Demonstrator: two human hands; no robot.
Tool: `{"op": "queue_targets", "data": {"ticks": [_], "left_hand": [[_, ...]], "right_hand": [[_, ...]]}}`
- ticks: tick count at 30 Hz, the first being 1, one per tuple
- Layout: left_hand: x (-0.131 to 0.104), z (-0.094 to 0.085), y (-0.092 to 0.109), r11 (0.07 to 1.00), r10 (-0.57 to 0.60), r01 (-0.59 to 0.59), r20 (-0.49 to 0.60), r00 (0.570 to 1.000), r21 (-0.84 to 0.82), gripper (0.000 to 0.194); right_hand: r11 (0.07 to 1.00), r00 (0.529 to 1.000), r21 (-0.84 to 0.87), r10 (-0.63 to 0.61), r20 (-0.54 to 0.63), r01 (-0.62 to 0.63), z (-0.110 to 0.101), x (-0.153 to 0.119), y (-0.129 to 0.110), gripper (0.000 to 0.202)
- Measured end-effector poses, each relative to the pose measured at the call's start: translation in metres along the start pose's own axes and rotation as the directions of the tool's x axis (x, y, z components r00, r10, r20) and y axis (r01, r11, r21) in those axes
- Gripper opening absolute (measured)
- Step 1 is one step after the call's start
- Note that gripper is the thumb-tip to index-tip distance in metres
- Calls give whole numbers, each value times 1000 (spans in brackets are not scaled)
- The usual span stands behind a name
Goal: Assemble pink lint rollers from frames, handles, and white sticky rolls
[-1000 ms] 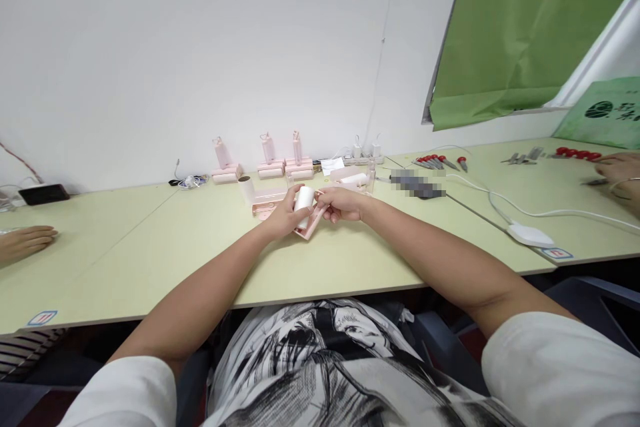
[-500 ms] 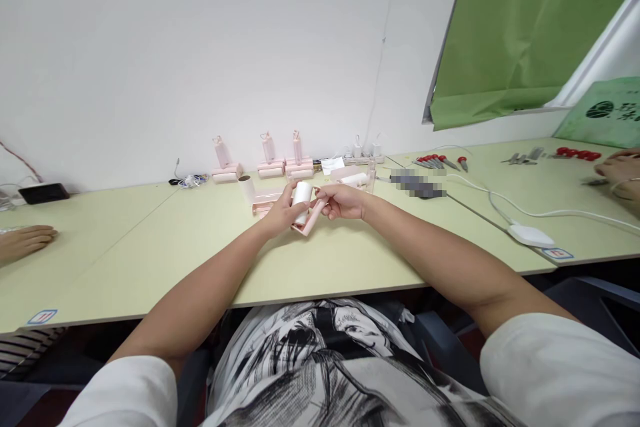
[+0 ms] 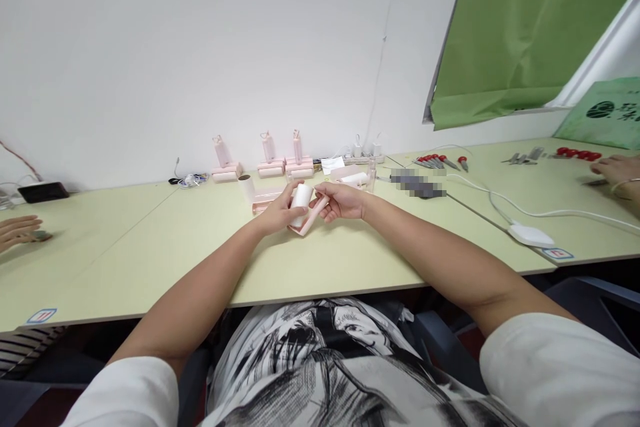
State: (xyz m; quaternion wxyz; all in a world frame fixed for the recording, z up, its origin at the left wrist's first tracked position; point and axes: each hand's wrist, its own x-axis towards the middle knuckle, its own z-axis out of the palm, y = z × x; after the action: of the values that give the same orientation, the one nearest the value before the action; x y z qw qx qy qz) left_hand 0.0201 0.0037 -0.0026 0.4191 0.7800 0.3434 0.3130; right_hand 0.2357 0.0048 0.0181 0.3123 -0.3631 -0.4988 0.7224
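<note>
My left hand (image 3: 277, 215) is closed around a white lint roller roll (image 3: 301, 200), thumb across its front. The roll lies against a pink lint roller frame (image 3: 314, 215), whose lower corner points toward me. My right hand (image 3: 341, 201) pinches the frame's upper right end between thumb and fingers; some of its fingertips are hidden behind it. Whether the roll is seated on the frame I cannot tell. Just behind my left hand are a pink case part (image 3: 267, 198) and an upright cardboard-cored roll (image 3: 247, 188).
Along the wall stand pink lint rollers (image 3: 270, 163) and a power strip (image 3: 367, 159). Red-handled tools (image 3: 440, 161) and a white charger (image 3: 530, 235) lie to the right. Other people's hands rest at the left (image 3: 23, 232) and right (image 3: 620, 170) edges.
The white roll and pink frame have shifted slightly left in my hands, the frame tilting a little. The other person's hand at left has lifted, showing a small object beneath.
</note>
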Motion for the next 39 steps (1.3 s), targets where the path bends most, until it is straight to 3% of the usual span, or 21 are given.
{"op": "queue_targets", "data": {"ticks": [6,13,18,21,26,34,39], "left_hand": [[2,1,-2,990,99,-99,2,995,98,80],[-2,4,5,929,163,-161,22,986,333,79],[-3,9,3,903,176,-138,-59,983,406,68],[-3,12,2,905,151,-91,-113,982,416,69],[-4,11,7,913,167,-132,-59,984,386,60],[-4,6,9,917,209,-184,-32,977,354,54],[-4,4,10,939,153,-130,-48,987,320,50]], "right_hand": [[997,1000,-72,3,-27,-5,3,0,1,42],[971,989,-237,-75,-129,43,4,-3,2,38],[937,991,-336,-124,-50,100,9,-5,4,40],[902,983,-409,-176,-54,139,15,-5,6,42],[848,971,-507,-225,-82,153,20,-8,5,46],[845,973,-504,-228,-41,177,15,-6,8,48],[846,971,-503,-234,-54,176,17,-5,9,49]]}}
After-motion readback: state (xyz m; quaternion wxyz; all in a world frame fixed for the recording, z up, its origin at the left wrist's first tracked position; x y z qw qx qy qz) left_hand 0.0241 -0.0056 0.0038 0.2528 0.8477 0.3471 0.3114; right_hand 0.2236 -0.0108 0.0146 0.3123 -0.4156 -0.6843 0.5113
